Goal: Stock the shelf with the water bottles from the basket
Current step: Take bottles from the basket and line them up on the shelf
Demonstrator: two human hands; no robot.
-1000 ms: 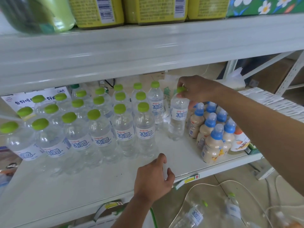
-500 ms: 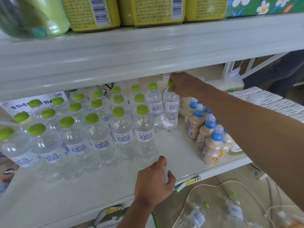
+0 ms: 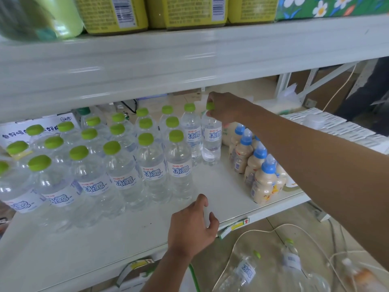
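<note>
Right hand (image 3: 223, 108) is up at twelve o'clock, fingertips pinching the green cap of a water bottle (image 3: 211, 142) that stands upright on the shelf (image 3: 227, 186), just beside a neighbouring bottle (image 3: 191, 133) at its nine o'clock. Blue-capped beige drinks (image 3: 259, 171) stand at its three o'clock. Left hand (image 3: 192, 226) rests at the shelf's front edge, six o'clock, fingers loosely curled, holding nothing. Spare bottles (image 3: 245, 272) lie low at five o'clock.
</note>
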